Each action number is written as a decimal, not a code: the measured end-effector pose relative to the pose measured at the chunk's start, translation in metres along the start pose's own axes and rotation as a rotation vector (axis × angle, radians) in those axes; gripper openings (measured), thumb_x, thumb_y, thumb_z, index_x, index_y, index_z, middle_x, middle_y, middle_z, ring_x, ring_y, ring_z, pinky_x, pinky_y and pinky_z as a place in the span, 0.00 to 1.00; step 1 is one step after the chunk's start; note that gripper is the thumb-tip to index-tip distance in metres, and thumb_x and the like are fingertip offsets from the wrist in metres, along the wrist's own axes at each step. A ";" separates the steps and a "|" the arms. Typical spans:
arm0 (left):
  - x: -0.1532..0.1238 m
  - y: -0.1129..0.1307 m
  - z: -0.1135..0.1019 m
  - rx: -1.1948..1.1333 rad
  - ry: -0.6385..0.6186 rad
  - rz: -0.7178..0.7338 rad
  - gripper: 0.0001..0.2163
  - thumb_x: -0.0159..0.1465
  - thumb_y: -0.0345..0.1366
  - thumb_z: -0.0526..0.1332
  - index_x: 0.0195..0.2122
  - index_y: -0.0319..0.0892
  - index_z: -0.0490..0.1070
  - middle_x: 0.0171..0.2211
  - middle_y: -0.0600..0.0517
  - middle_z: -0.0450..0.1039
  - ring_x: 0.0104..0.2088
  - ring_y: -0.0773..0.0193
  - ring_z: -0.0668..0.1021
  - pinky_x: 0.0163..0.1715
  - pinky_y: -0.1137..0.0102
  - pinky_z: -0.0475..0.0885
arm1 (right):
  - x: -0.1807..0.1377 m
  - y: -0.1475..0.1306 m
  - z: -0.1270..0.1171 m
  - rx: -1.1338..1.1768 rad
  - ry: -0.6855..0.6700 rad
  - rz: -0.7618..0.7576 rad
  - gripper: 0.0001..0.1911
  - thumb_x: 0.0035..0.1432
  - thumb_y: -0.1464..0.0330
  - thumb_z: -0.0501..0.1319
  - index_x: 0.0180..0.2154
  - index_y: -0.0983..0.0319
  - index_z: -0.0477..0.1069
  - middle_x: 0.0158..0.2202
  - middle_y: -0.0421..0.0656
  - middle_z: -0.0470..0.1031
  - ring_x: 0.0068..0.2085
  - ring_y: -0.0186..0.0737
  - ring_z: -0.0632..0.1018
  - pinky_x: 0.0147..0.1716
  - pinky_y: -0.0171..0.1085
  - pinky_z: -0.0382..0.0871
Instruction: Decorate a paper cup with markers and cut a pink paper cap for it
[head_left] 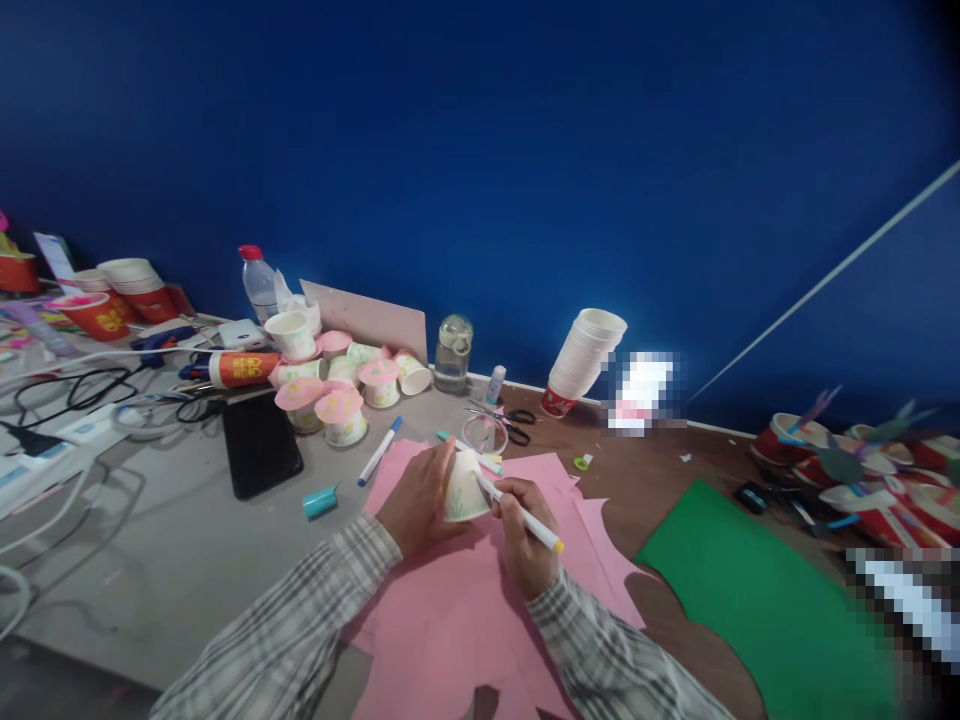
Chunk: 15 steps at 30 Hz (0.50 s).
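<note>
My left hand (421, 502) is wrapped round a white paper cup (463, 492) with green marks drawn on its side. In my right hand (527, 535) is a white marker (534, 524) with a yellow end, its tip at the cup's wall. Both hands are over pink paper sheets (439, 625). A blue-capped marker (379, 452) lies left of the sheets, and several more pens lie just behind the cup, partly hidden by it. Left of my hands rests a small teal cylinder (320, 503).
Decorated cups with pink paper tops (341, 405) cluster at the back left, by a black phone (262, 446). Scissors (514, 425), a glass jar (453, 355) and a tall cup stack (583, 360) stand behind. Green paper (742, 590) lies right; cables and a power strip (67, 460) lie left.
</note>
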<state>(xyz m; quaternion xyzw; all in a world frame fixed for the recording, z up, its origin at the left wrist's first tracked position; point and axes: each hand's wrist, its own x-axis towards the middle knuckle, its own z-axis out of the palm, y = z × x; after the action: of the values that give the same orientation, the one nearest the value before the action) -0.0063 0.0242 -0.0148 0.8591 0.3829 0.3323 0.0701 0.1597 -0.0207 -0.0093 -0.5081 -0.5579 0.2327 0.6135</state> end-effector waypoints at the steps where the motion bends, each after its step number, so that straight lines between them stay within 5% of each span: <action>1: 0.000 0.000 0.000 0.001 -0.001 -0.001 0.50 0.46 0.55 0.61 0.59 0.41 0.28 0.52 0.34 0.60 0.47 0.43 0.67 0.43 0.51 0.66 | 0.000 0.000 0.000 -0.001 0.005 -0.001 0.10 0.51 0.66 0.54 0.31 0.61 0.71 0.22 0.38 0.71 0.23 0.38 0.72 0.22 0.35 0.68; 15: -0.001 -0.003 0.004 0.020 -0.028 -0.019 0.52 0.44 0.54 0.63 0.58 0.41 0.26 0.52 0.34 0.58 0.50 0.40 0.65 0.45 0.48 0.64 | -0.002 -0.005 -0.002 0.022 -0.023 -0.007 0.10 0.51 0.66 0.53 0.28 0.61 0.72 0.18 0.36 0.69 0.19 0.36 0.70 0.18 0.32 0.64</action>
<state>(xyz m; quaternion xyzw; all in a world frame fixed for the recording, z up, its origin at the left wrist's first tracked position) -0.0062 0.0263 -0.0194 0.8606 0.3934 0.3156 0.0701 0.1597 -0.0252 -0.0052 -0.4969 -0.5640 0.2425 0.6133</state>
